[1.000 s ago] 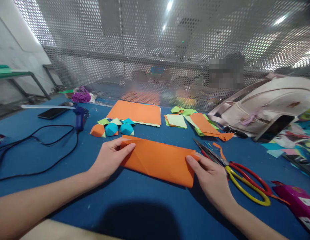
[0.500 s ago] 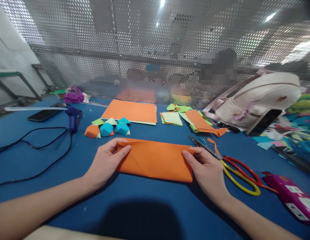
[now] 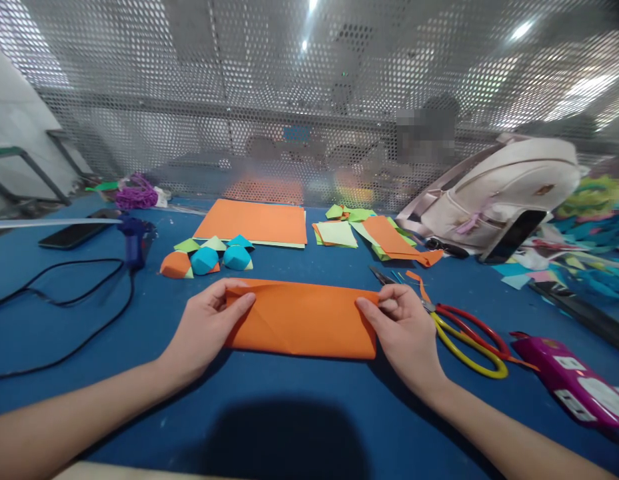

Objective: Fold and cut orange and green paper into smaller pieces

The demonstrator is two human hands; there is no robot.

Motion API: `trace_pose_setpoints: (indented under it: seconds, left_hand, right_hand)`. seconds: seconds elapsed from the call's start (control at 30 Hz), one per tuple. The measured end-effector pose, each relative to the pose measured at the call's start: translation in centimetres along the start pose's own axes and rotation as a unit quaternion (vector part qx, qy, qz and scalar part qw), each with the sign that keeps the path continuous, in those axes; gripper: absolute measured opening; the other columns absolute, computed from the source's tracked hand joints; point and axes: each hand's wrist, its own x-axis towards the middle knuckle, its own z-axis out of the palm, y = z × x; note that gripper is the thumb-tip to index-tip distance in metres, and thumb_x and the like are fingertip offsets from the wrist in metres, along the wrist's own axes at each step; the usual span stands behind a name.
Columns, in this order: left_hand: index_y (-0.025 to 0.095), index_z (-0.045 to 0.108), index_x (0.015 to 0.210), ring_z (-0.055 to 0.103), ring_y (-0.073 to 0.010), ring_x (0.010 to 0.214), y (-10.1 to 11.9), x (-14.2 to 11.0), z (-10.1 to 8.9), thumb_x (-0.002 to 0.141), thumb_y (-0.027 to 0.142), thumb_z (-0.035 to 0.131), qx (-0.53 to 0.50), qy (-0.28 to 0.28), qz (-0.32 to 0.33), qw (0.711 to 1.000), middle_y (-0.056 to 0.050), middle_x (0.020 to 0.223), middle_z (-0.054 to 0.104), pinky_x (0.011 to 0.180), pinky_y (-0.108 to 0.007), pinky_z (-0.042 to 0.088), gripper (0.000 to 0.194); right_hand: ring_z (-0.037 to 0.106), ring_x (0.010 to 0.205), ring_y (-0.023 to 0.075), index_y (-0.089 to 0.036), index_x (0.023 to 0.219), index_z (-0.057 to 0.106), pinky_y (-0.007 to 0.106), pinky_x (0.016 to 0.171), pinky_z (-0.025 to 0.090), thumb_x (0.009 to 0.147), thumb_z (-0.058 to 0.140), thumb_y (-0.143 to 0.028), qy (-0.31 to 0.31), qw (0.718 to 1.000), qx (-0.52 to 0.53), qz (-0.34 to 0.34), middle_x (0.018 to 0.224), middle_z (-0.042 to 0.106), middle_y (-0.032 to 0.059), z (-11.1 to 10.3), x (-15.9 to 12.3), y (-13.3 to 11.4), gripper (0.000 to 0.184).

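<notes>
A folded sheet of orange paper (image 3: 299, 323) stretches between my two hands, just over the blue table, with a slanting crease on its left half. My left hand (image 3: 204, 327) pinches its upper left corner, thumb on the near face and fingers behind. At the upper right corner my right hand (image 3: 406, 337) grips it the same way. Close to the right hand lie scissors (image 3: 469, 340) with one red and one yellow handle, their blades partly hidden behind that hand. Beyond the left hand sit several small folded paper pieces (image 3: 206, 259) in orange, blue and green.
A blue glue gun (image 3: 134, 241) with its black cord stands at left beside a phone (image 3: 79, 230). Farther back are orange sheets (image 3: 254, 221) and paper scraps (image 3: 389, 237). A pale backpack (image 3: 504, 193), a leaning phone (image 3: 514, 237) and a magenta power strip (image 3: 569, 380) occupy the right.
The whole view has shifted slightly, so things appear a little farther left. Both hands keep the same hold on the orange paper.
</notes>
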Motion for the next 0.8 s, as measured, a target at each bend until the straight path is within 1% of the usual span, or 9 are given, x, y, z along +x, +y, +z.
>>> trace_pose_setpoints:
  seconds: [0.1, 0.2, 0.27, 0.37, 0.43, 0.6, 0.7, 0.8]
  left_hand:
    - [0.019, 0.066, 0.080, 0.062, -0.0202, 0.077, 0.03, -0.02, 0.02, 0.063, 0.055, 0.075, -0.004, -0.005, -0.001, 1.000, -0.002, 0.080, 0.069, 0.065, -0.026, 0.049, 0.040]
    - [0.019, 0.066, 0.080, 0.061, -0.0204, 0.077, 0.02, -0.02, -0.03, 0.064, 0.054, 0.075, -0.005, -0.008, 0.001, 1.000, -0.003, 0.081, 0.069, 0.066, -0.027, 0.049, 0.040]
    - [0.019, 0.066, 0.081, 0.061, -0.0209, 0.078, -0.03, -0.01, -0.10, 0.065, 0.054, 0.075, -0.003, -0.010, 0.000, 1.000, -0.003, 0.081, 0.069, 0.067, -0.027, 0.049, 0.040]
    - [0.018, 0.065, 0.082, 0.062, -0.0213, 0.078, -0.12, 0.00, -0.15, 0.064, 0.055, 0.075, -0.010, -0.011, -0.004, 1.000, -0.003, 0.082, 0.068, 0.066, -0.028, 0.049, 0.042]
    - [0.018, 0.063, 0.087, 0.062, -0.0201, 0.075, -0.12, -0.04, -0.09, 0.065, 0.053, 0.076, -0.025, -0.012, -0.002, 1.000, -0.003, 0.080, 0.068, 0.065, -0.027, 0.049, 0.043]
    - [0.019, 0.056, 0.101, 0.061, -0.0138, 0.063, 0.32, -0.37, 0.24, 0.069, 0.042, 0.074, -0.074, -0.012, 0.021, 0.997, 0.005, 0.065, 0.059, 0.055, -0.021, 0.044, 0.043]
    - [0.019, 0.053, 0.107, 0.060, -0.0128, 0.060, 0.70, -0.52, 0.22, 0.071, 0.036, 0.073, -0.114, -0.028, 0.003, 0.993, 0.009, 0.059, 0.053, 0.054, -0.021, 0.044, 0.045]
    - [0.019, 0.053, 0.106, 0.056, -0.0103, 0.054, 0.85, -0.59, 0.07, 0.071, 0.033, 0.073, -0.122, -0.038, -0.019, 0.992, 0.012, 0.054, 0.046, 0.052, -0.019, 0.042, 0.042]
  right_hand:
    - [0.061, 0.057, 0.0153, -0.026, 0.092, 0.049, 0.026, 0.052, 0.049, 0.069, 0.078, -0.048, 0.005, 1.000, 0.005, 0.001, 0.059, 0.060, -0.0062, 0.01, -0.09, -0.14, 0.043]
    - [0.062, 0.061, 0.0159, -0.024, 0.114, 0.051, 0.028, 0.058, 0.051, 0.071, 0.077, -0.047, 0.009, 1.000, -0.026, 0.005, 0.060, 0.060, -0.0070, -0.11, -0.21, -0.16, 0.056]
    - [0.060, 0.060, 0.0154, -0.023, 0.121, 0.051, 0.028, 0.058, 0.051, 0.073, 0.075, -0.048, 0.004, 0.999, -0.048, 0.007, 0.060, 0.059, -0.0074, -0.17, -0.25, -0.20, 0.059]
    - [0.058, 0.058, 0.0155, -0.021, 0.120, 0.053, 0.027, 0.054, 0.049, 0.074, 0.072, -0.050, 0.001, 0.998, -0.069, 0.001, 0.058, 0.057, -0.0069, -0.14, -0.21, -0.32, 0.057]
    - [0.057, 0.057, 0.0157, -0.020, 0.117, 0.055, 0.027, 0.053, 0.048, 0.073, 0.072, -0.052, 0.006, 0.996, -0.084, -0.002, 0.057, 0.055, -0.0066, -0.12, -0.13, -0.36, 0.057]
    - [0.053, 0.056, 0.0144, -0.020, 0.116, 0.059, 0.027, 0.055, 0.047, 0.070, 0.072, -0.056, 0.024, 0.991, -0.129, -0.002, 0.056, 0.052, -0.0069, -0.34, 0.04, 0.13, 0.061]
    - [0.047, 0.052, 0.0122, -0.020, 0.116, 0.060, 0.025, 0.054, 0.045, 0.069, 0.072, -0.057, 0.033, 0.987, -0.155, -0.003, 0.053, 0.046, -0.0086, -0.40, 0.09, 0.27, 0.061]
    - [0.045, 0.050, 0.0127, -0.020, 0.113, 0.061, 0.026, 0.052, 0.045, 0.066, 0.072, -0.057, 0.040, 0.987, -0.156, 0.000, 0.051, 0.041, -0.0091, -0.25, 0.08, -0.03, 0.061]
